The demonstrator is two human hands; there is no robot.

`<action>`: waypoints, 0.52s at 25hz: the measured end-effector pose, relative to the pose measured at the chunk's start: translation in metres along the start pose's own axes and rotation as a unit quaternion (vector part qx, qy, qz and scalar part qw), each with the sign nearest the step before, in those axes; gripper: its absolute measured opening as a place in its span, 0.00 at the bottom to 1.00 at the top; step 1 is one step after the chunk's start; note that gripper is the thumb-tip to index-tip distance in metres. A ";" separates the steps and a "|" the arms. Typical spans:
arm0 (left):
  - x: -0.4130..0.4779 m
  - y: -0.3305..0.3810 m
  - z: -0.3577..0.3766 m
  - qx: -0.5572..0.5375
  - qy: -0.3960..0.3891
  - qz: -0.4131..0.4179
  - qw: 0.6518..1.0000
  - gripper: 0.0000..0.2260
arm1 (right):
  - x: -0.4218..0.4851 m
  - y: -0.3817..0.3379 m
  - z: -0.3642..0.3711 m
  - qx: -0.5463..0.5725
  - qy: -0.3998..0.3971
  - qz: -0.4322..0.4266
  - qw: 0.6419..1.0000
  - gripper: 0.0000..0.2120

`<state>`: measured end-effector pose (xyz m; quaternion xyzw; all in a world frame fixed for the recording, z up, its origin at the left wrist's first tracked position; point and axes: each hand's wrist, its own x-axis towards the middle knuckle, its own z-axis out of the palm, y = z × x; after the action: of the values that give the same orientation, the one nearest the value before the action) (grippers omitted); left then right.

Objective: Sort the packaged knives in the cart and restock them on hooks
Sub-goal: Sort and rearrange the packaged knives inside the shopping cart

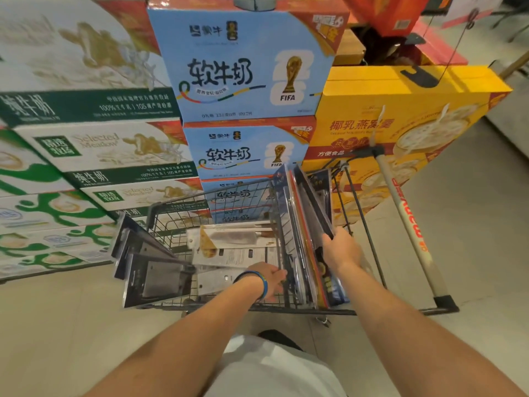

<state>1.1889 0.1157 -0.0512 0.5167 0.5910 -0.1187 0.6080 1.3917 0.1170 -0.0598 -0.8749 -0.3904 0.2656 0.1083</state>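
Sorting upright packaged knives (297, 224) at right of cart (200, 197) | right hand (342, 250) fingers clamped on their outer edge; left hand (270, 277) fingers curled at stack, grip unclear | risk: slick packs fan apart, slide out.

Wire cart (171, 227) on tiled floor (57, 325); inside, white packs (232, 249) lying flat, dark packs (154, 277) leaning over the left rim, upright packs (300, 222) along the right side.

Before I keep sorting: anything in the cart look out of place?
Yes: the dark knife packs at the left of the cart lean tilted over its rim, partly outside the basket, and might slip out.
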 end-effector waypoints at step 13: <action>0.010 -0.004 0.004 -0.084 -0.032 0.055 0.994 0.15 | -0.100 -0.104 0.018 0.152 0.088 -0.232 0.957 0.15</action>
<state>1.1909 0.1158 -0.0626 0.4916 0.5495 -0.0517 0.6736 1.2617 0.1125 0.0044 -0.7535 -0.5264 0.2114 0.3324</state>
